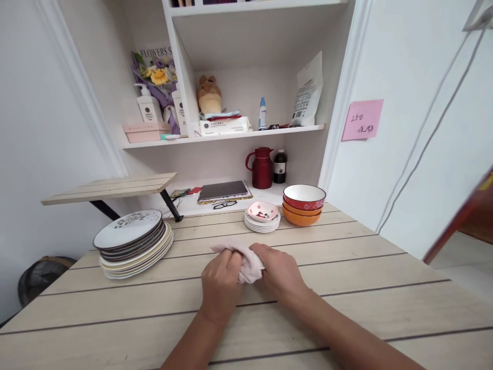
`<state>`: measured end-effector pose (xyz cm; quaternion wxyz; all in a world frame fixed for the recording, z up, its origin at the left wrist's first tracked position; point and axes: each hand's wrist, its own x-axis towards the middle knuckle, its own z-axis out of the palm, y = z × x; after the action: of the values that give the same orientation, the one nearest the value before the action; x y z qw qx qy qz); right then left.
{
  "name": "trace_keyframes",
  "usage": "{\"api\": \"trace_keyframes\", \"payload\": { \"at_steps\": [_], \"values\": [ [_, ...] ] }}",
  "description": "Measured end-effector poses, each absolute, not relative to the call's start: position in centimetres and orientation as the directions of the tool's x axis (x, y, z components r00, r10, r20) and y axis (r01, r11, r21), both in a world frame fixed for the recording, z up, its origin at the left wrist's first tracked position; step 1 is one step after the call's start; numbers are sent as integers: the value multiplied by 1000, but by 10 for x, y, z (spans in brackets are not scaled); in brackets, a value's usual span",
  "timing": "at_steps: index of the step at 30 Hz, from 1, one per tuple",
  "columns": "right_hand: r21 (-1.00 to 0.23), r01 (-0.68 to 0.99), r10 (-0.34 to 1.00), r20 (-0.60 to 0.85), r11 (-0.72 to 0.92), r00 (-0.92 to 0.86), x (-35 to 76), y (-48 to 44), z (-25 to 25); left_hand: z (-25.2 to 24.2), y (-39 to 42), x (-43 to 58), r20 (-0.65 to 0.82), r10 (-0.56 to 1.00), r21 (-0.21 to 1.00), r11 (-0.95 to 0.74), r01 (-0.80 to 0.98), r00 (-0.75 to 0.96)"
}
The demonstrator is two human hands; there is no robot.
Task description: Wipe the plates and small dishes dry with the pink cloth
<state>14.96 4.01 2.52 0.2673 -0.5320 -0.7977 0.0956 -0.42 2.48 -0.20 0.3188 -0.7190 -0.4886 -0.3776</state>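
Over the middle of the table, my left hand (221, 285) is closed on a pale pink cloth (251, 264), bunched up between both hands. My right hand (283, 272) is closed too, right against the cloth. A thin whitish edge shows by its fingers, but the thing it belongs to is mostly hidden. Just beyond the hands, a pink square dish (262, 210) with a cartoon print rests on a stack of small white plates (262, 224). To their right stand nested bowls (302, 218), a red one on top of orange ones.
A tall stack of large plates (133, 246) stands at left, beside a raised wooden shelf (111, 186) on black legs. Behind the table are a red thermos jug (262, 169), a dark bottle (280, 167), eyeglasses (225, 204) and a laptop (223, 190). Wall shelves (231, 137) rise above.
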Motion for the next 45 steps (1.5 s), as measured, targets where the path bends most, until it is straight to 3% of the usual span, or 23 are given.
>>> {"api": "trace_keyframes", "payload": {
  "at_steps": [4, 12, 16, 19, 21, 23, 26, 31, 35, 39, 45],
  "values": [
    [-560, 692, 884, 369, 457, -285, 151, 47, 15, -4, 26, -3, 829, 555, 132, -307, 943, 65],
    [-735, 508, 893, 376, 449, -245, 149, 50, 9, -4, 28, -2, 830, 557, 175, -325, 929, 39],
    [-807, 404, 902, 377, 432, -211, 150, 53, 7, -5, 30, -1, 761, 644, 385, -349, 854, -80],
    [-934, 169, 939, 279, 314, -203, 149, 56, 8, -5, 36, -3, 616, 748, 675, -339, 655, -248],
    [-984, -31, 962, 179, 176, -207, 146, 56, 11, -6, 41, -5, 442, 847, 850, -291, 440, -295],
    [-982, -175, 969, 112, 74, -220, 144, 53, 14, -8, 45, -5, 274, 938, 942, -216, 258, -215],
    [-956, -293, 958, 90, 7, -273, 141, 48, 18, -10, 45, -3, 130, 988, 981, -116, 157, -81],
    [-947, -322, 947, 92, -12, -307, 139, 43, 19, -11, 40, 2, 118, 975, 976, -79, 204, -189],
    [-970, -106, 958, 234, 219, -167, 146, 50, 15, -12, 38, 0, 228, 940, 908, -111, 403, -254],
    [-869, 251, 904, 417, 426, -92, 156, 57, 14, -14, 34, -3, 410, 887, 651, -123, 749, -211],
    [-545, 650, 819, 526, 530, -228, 159, 46, 21, -8, 27, -7, 684, 727, 160, -235, 959, 64]
  ]
}}
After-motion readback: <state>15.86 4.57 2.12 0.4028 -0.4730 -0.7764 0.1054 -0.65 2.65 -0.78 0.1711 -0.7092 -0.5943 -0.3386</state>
